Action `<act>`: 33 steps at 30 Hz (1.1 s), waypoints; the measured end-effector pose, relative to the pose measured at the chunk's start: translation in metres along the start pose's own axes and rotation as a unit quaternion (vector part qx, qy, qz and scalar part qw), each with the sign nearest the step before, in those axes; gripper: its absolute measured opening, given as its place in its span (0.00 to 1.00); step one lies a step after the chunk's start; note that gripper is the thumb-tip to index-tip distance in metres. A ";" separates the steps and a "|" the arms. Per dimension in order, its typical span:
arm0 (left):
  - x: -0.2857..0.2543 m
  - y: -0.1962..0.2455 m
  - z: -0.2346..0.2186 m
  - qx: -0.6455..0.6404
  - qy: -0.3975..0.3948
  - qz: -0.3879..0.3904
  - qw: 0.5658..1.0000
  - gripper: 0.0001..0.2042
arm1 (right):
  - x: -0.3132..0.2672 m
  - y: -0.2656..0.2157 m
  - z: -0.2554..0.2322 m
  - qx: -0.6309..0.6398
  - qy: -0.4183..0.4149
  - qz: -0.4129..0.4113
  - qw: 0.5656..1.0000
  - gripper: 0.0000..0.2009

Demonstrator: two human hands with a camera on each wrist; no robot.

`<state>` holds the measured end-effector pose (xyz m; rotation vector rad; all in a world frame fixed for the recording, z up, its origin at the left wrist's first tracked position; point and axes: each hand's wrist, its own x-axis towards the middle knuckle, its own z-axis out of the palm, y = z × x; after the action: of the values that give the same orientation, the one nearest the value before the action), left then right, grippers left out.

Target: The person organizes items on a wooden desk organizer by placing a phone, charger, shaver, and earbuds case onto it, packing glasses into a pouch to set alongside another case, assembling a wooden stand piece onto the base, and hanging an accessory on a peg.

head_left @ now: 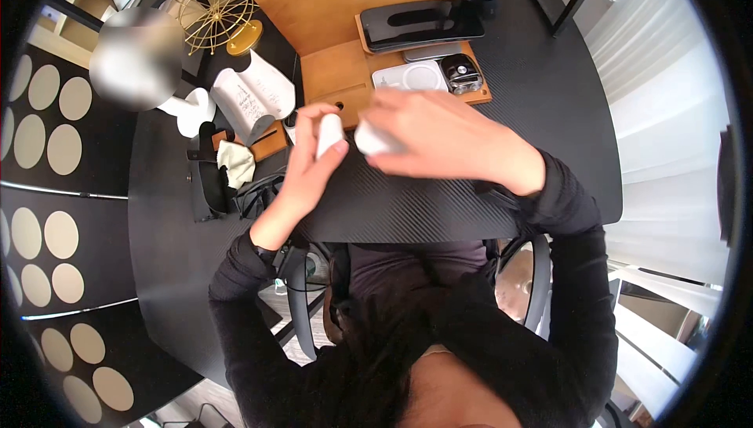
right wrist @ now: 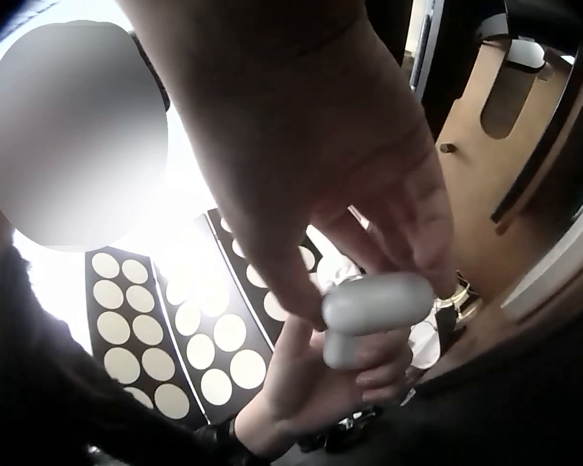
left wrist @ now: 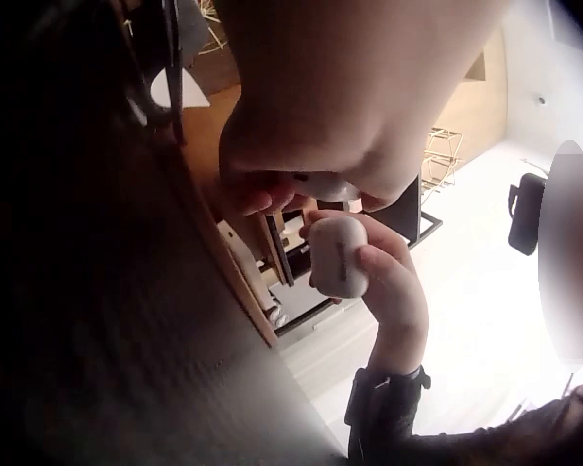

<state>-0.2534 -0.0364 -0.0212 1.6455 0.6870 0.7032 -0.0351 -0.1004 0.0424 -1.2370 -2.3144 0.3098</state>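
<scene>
Both hands are raised over the near part of the desk, facing each other. In the head view my left hand holds a small white object upright between thumb and fingers. Just right of it, my right hand grips a rounded white case, blurred and partly covered by the fingers. The left wrist view shows the case with small dark lettering, pinched by the right hand. In the right wrist view the case overlaps the left hand's white object; a narrow gap separates them in the head view.
Behind the hands stands a brown organizer with a black phone, a white charging pad and a small black device. Leftward are an opened white package, a pale cloth and a gold wheel ornament.
</scene>
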 end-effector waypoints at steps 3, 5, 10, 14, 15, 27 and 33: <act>0.005 0.012 -0.011 -0.034 0.045 -0.042 0.997 0.24 | 0.035 0.016 0.030 -0.028 0.056 0.050 0.997 0.14; 0.009 0.012 -0.018 -0.012 0.043 -0.030 0.999 0.27 | 0.056 0.027 0.055 -0.077 0.097 0.094 0.988 0.13; 0.012 0.019 -0.030 0.116 0.010 -0.038 0.992 0.34 | 0.069 0.032 0.067 -0.077 0.087 0.123 0.986 0.15; 0.023 0.020 -0.033 0.220 -0.003 -0.003 0.975 0.30 | 0.044 0.027 0.019 -0.083 0.018 0.131 0.988 0.17; 0.027 0.019 -0.035 0.337 -0.015 0.049 0.940 0.28 | 0.037 0.028 0.010 -0.088 -0.006 0.140 0.986 0.17; 0.070 0.018 -0.025 0.540 -0.015 0.077 0.838 0.40 | -0.055 0.032 -0.017 -0.090 -0.128 0.181 0.971 0.18; 0.119 0.008 -0.030 0.352 -0.076 -0.043 0.932 0.36 | -0.086 0.052 -0.014 0.027 -0.132 0.217 0.967 0.17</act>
<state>-0.1988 0.0716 0.0011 2.2749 0.9581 0.2585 0.0495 -0.1427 0.0058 -1.7623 -2.2039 0.7218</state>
